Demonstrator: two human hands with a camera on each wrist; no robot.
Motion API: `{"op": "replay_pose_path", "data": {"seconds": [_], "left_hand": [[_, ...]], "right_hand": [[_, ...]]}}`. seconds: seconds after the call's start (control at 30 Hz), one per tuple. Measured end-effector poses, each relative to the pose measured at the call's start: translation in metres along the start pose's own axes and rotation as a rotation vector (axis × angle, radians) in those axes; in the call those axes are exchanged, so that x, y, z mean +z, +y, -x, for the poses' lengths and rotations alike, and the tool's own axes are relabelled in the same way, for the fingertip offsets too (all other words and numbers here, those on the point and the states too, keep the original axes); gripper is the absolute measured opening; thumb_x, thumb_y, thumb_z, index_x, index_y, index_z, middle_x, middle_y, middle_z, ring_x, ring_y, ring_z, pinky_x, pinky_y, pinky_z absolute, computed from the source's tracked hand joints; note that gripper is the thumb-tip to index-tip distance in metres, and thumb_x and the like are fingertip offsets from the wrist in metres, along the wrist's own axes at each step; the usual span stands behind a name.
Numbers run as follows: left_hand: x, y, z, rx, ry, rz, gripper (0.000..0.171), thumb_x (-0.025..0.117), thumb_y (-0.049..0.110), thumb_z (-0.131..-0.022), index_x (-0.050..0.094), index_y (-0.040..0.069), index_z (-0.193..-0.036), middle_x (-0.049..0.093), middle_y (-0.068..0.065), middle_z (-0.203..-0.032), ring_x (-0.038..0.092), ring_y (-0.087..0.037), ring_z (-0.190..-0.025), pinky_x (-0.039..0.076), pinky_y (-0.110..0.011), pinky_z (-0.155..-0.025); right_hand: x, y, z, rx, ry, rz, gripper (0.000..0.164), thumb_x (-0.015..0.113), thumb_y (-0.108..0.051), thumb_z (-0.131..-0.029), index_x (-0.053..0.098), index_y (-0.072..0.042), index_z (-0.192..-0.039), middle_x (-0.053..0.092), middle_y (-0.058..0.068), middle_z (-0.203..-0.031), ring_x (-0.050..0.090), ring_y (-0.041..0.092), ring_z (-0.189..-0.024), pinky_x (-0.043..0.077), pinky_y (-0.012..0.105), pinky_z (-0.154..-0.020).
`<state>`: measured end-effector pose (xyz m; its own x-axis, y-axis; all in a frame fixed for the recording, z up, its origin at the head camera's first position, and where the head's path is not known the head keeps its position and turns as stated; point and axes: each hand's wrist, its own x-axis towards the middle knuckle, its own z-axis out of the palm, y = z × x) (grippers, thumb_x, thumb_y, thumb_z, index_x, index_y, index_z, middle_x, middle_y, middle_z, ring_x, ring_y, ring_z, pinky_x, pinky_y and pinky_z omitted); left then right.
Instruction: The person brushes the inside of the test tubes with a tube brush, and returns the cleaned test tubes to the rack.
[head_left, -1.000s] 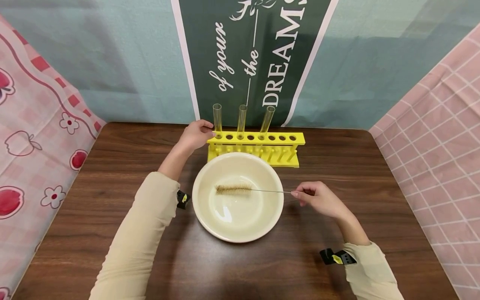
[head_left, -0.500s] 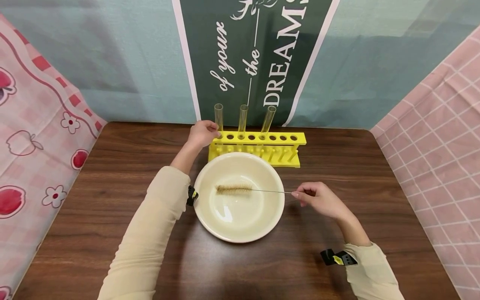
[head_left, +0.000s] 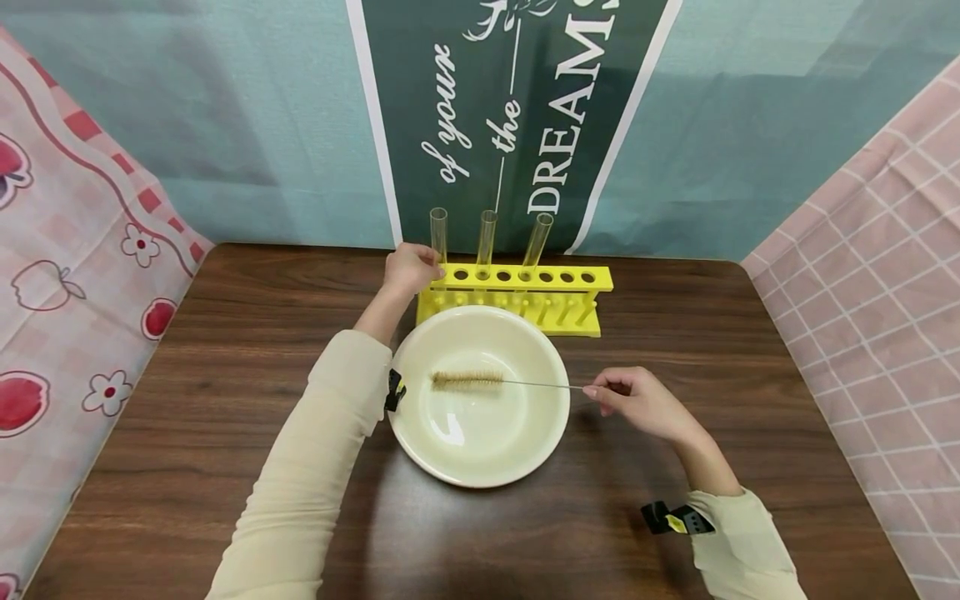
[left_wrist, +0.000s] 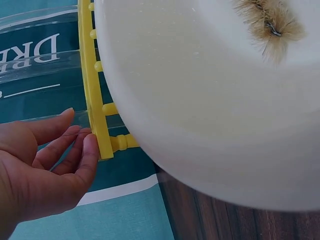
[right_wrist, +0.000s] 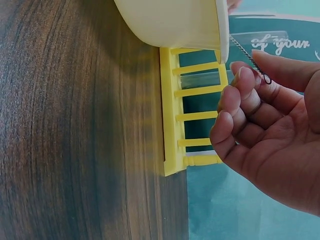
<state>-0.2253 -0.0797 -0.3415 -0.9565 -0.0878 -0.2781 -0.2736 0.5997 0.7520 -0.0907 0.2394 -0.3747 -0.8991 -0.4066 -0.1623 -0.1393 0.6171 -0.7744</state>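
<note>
My left hand [head_left: 411,268] is at the left end of the yellow test tube rack [head_left: 566,279], with thumb and fingers curled round the lower part of the leftmost glass test tube [head_left: 438,225]. In the left wrist view, fingertips [left_wrist: 90,145] are right at the rack's top bar. Two more test tubes, a middle one [head_left: 487,233] and a slanting one [head_left: 537,237], stand in the rack. My right hand [head_left: 637,402] pinches the looped wire end of a test tube brush [right_wrist: 250,61] between thumb and index finger. Its tan bristles [head_left: 467,380] are over the cream basin [head_left: 480,467].
The basin stands in front of the rack and hides part of its base. A brown wooden table [head_left: 585,533] lies beneath. Behind hangs a teal and green printed cloth [head_left: 300,125]; pink cloths flank both sides, one patterned [head_left: 75,333], one checked [head_left: 885,317].
My left hand and forearm have shifted slightly right, closer round the leftmost test tube. My right hand and the brush have stayed nearly still.
</note>
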Motion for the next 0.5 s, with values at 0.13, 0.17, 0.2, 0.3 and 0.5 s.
{"op": "replay_pose_path", "data": {"seconds": [0.13,0.17,0.2,0.3,0.5], "left_hand": [[0.001,0.001,0.000,0.004,-0.003,-0.016,0.020,0.064,0.009,-0.085,0.067,0.004,-0.105,0.059,-0.009,-0.114,0.045,-0.024,-0.110,0.043,-0.035,-0.087],[0.001,0.001,0.000,0.004,0.000,-0.017,0.017,0.064,0.009,-0.085,0.067,0.004,-0.101,0.059,-0.009,-0.115,0.044,-0.024,-0.111,0.043,-0.035,-0.088],[0.001,0.001,0.000,0.004,0.003,-0.020,0.014,0.064,0.008,-0.085,0.068,0.004,-0.098,0.059,-0.008,-0.115,0.044,-0.024,-0.112,0.043,-0.035,-0.087],[0.002,0.001,0.000,0.003,0.004,-0.023,0.007,0.064,0.007,-0.085,0.066,0.002,-0.089,0.059,-0.008,-0.116,0.042,-0.024,-0.114,0.043,-0.035,-0.087],[0.002,0.000,0.000,-0.003,0.005,-0.011,0.022,0.065,0.006,-0.084,0.068,0.004,-0.105,0.058,-0.009,-0.119,0.039,-0.026,-0.121,0.044,-0.035,-0.088]], "right_hand": [[0.000,0.000,0.000,-0.006,-0.001,-0.003,0.014,0.060,-0.018,-0.089,0.064,-0.010,-0.078,0.052,0.000,-0.061,0.044,0.012,-0.055,0.036,0.025,-0.048],[0.001,0.000,0.001,-0.004,-0.001,-0.004,0.015,0.060,-0.018,-0.089,0.064,-0.009,-0.078,0.052,0.000,-0.061,0.045,0.012,-0.055,0.036,0.025,-0.048],[0.001,-0.001,0.001,-0.006,-0.001,-0.003,0.015,0.060,-0.018,-0.089,0.064,-0.008,-0.078,0.052,0.000,-0.061,0.046,0.014,-0.055,0.037,0.025,-0.049],[0.001,-0.002,0.001,-0.005,0.002,-0.007,0.014,0.060,-0.017,-0.089,0.065,-0.007,-0.080,0.053,0.000,-0.062,0.049,0.018,-0.057,0.038,0.025,-0.049],[0.001,-0.011,0.003,0.007,0.004,-0.010,0.012,0.060,-0.013,-0.088,0.066,-0.005,-0.082,0.054,0.002,-0.062,0.050,0.014,-0.058,0.038,0.025,-0.050]]}}
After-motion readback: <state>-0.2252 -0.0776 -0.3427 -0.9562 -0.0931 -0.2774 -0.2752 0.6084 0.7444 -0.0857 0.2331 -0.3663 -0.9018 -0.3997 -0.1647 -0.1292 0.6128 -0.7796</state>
